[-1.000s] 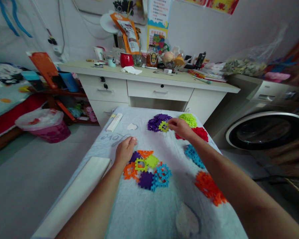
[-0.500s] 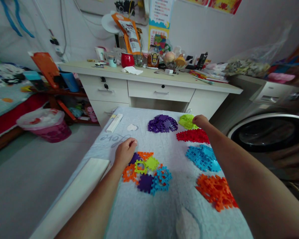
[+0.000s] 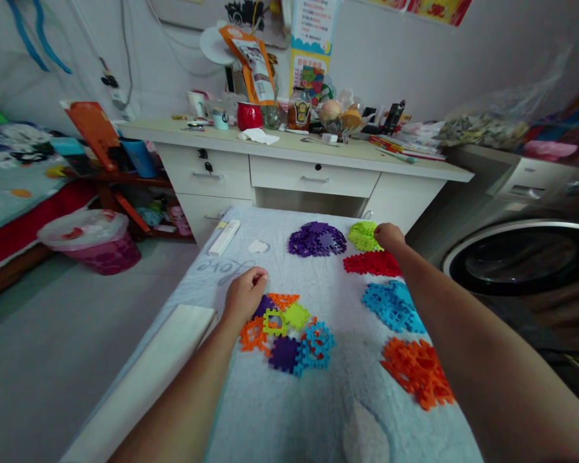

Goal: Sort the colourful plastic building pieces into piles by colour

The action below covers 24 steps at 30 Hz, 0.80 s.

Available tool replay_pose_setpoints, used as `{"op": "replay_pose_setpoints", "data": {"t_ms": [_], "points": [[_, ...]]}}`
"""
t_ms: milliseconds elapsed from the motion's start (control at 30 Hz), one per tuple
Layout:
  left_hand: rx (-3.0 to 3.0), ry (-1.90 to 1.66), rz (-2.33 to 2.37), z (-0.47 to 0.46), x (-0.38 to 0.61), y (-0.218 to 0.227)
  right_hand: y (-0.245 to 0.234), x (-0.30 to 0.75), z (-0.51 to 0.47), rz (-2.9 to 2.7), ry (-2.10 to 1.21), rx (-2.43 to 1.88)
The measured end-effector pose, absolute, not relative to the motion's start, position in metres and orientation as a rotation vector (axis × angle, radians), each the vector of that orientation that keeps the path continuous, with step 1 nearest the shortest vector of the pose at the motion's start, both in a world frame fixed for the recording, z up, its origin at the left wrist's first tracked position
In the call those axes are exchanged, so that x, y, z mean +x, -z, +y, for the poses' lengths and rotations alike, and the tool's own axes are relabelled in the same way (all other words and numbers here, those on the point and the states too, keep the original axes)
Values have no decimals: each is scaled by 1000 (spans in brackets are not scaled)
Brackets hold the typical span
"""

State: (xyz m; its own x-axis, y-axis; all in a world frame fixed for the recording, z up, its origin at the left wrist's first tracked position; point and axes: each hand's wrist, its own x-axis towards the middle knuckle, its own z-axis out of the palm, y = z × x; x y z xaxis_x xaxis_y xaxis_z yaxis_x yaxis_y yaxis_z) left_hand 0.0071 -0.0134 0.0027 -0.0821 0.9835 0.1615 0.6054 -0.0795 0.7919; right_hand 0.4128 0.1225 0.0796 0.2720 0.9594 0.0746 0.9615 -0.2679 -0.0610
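Observation:
My right hand point(image 3: 390, 236) is closed at the right side of the lime-green pile of interlocking plastic tiles point(image 3: 363, 236); its fingertips are hidden from me. Below it lie a red pile point(image 3: 370, 263), a blue pile point(image 3: 388, 305) and an orange pile point(image 3: 417, 372). A purple pile point(image 3: 316, 239) sits to the left of the green one. My left hand point(image 3: 245, 292) is closed just above a mixed group of tiles, near a dark purple tile point(image 3: 263, 305). In that group are an orange tile point(image 3: 253, 335), a lime-green tile point(image 3: 297, 316) and a blue tile point(image 3: 318, 343).
A cloth point(image 3: 289, 411) covers the table. A long white box point(image 3: 174, 354) lies along its left edge, with a small white strip point(image 3: 224, 238) farther back. Behind stands a cluttered desk point(image 3: 313, 151); a washing machine point(image 3: 525, 193) is at right and a pink bin point(image 3: 96, 247) at left.
The whole view has shifted slightly to the right. Both hands keep nearly the same places over the table, and the tile piles look unchanged.

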Motion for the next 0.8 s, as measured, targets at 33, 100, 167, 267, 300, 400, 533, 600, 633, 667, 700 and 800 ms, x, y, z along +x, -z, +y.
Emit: {"op": "replay_pose_setpoints", "data": {"t_ms": [33, 100, 167, 267, 300, 400, 533, 600, 633, 667, 700, 800], "points": [[1722, -1029, 1714, -13, 7, -2, -83, 411, 119, -1830, 42, -2450], [1735, -1025, 1710, -13, 7, -1, -90, 405, 112, -1836, 60, -2454], [1737, -1026, 1714, -13, 6, 1, -98, 397, 104, -1880, 79, -2402], [1732, -1028, 1728, -12, 5, 3, -110, 378, 90, -1988, 100, -2295], [1734, -1029, 1730, -11, 5, 4, -114, 369, 84, -2044, 100, -2243], [1738, -1034, 1732, -11, 5, 6, -121, 335, 62, -2272, 38, -2007], [1729, -1047, 1719, -10, 4, 7, -117, 281, 28, -2586, -208, -1661], [1695, -1088, 1678, -8, 4, 8, -108, 255, 11, -2726, -350, -1498], [1660, -1124, 1651, -7, 4, 8, -103, 243, 3, -2787, -400, -1422], [1619, -1162, 1623, -6, 3, 9, -98, 233, -4, -2830, -425, -1356], [1579, -1199, 1597, -5, 3, 9, -93, 225, -11, -2855, -439, -1306], [1488, -1272, 1547, -3, 3, 11, -78, 207, -26, -2855, -433, -1261]]}}
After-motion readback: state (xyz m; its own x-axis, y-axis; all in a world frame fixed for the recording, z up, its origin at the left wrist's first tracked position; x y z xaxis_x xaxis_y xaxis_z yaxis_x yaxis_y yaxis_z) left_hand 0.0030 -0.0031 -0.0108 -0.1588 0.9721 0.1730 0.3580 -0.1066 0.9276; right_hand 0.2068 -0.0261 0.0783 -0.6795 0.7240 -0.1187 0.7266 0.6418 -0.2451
